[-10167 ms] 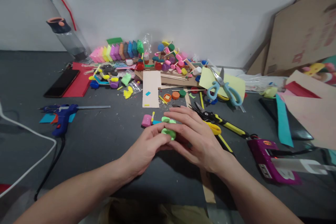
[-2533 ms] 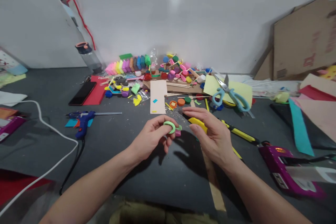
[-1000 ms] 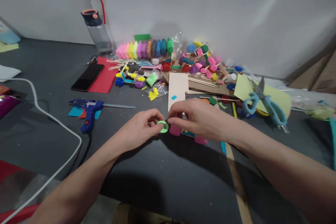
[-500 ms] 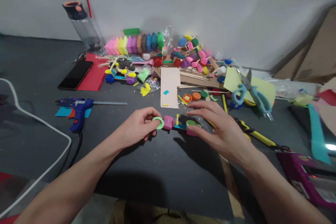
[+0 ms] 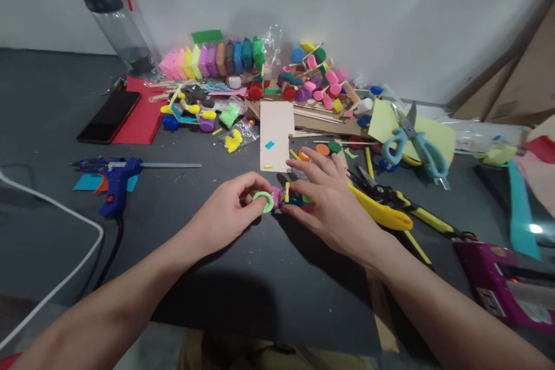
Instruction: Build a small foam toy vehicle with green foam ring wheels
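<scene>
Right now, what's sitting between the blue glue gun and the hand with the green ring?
In the head view, only bare dark tabletop lies between the blue glue gun and the left hand holding the green ring.

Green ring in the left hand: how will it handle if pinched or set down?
The green ring, pinched in the left hand, looks like thin foam: probably very light and squashy. Its round outline suggests it may roll if stood on edge; laid flat on the dark table it should stay.

Both forearms reach forward; left hand (image 5: 225,208) pinched shut, right hand (image 5: 332,199) spread, fingers extended.
</scene>
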The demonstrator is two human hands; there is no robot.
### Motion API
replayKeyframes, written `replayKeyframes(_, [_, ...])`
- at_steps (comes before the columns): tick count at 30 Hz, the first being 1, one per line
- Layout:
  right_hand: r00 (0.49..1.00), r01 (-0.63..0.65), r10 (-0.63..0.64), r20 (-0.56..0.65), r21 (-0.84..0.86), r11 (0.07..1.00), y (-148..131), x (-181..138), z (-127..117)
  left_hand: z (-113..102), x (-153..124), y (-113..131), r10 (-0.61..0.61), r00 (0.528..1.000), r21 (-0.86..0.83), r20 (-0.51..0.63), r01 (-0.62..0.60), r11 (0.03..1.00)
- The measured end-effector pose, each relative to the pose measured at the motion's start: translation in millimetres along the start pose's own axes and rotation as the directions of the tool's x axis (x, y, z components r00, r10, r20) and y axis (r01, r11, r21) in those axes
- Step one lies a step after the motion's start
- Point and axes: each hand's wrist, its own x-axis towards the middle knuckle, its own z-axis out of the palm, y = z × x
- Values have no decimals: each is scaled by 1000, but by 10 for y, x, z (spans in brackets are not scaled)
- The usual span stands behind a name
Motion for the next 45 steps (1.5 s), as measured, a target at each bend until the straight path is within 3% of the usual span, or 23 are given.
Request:
replayKeyframes(7, [999, -47, 47, -15, -1, 999, -56, 24, 29, 11, -7, 8, -40, 999, 3, 2, 40, 999])
replayKeyframes(17, [1000, -7, 6, 13, 70, 998, -85, -31, -3, 27, -71, 32, -65, 996, 39, 57, 63, 997])
replayKeyframes(27, [999, -2, -3, 41, 128, 992, -119, -62, 26, 58, -65, 98, -59, 998, 259, 16, 53, 965])
replayKeyframes(35, [1000, 25, -26, 13, 110, 994, -103, -80, 18, 51, -69, 90, -42, 998, 252, 38, 31, 967])
replayKeyframes(45, [990, 94, -95, -104, -9, 996, -138, -112, -26, 54, -70, 121, -82, 995, 183, 56, 70, 981])
